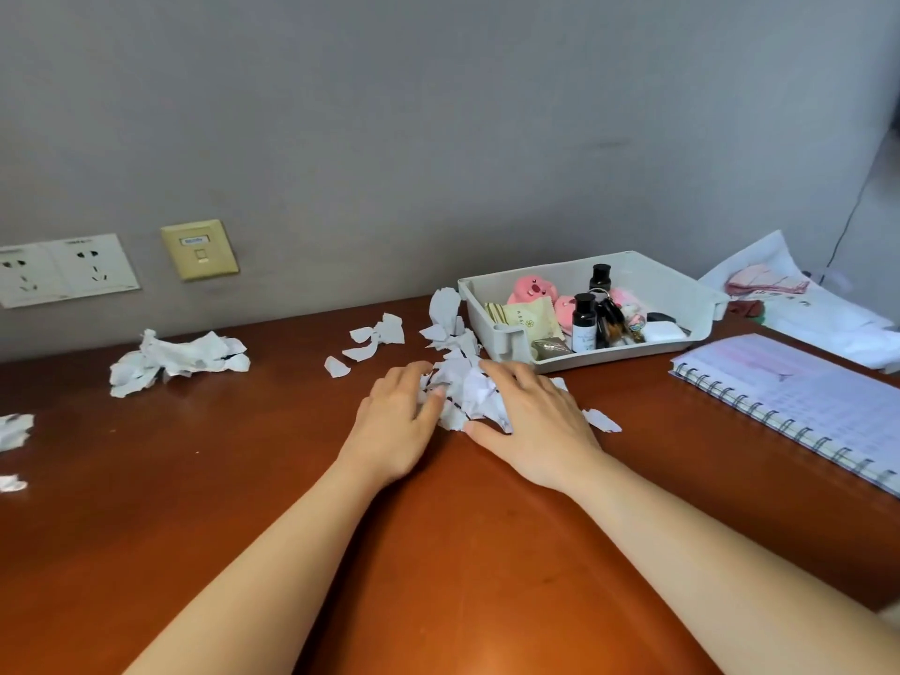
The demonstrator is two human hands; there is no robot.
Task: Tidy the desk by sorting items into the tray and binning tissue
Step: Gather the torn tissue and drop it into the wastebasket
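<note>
On brown desk (243,479): tissue scraps (178,361), tray (682,289); grey wall (438,114) behind.

A spiral notebook (798,397) runs off the frame at the counter's right edge; tissue scraps (14,431) are cropped at its left edge, bottle labels (583,333) unreadable.

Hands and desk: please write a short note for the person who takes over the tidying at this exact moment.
Left hand and right hand: both lie flat on the desk, cupping a heap of torn tissue between them; nothing is lifted.
Done: the grey tray already holds bottles, pink toys and sachets.
Left: this heap, the scraps behind it, the crumpled pile at left, and bits at the far left edge.
No bin is in view.
</note>
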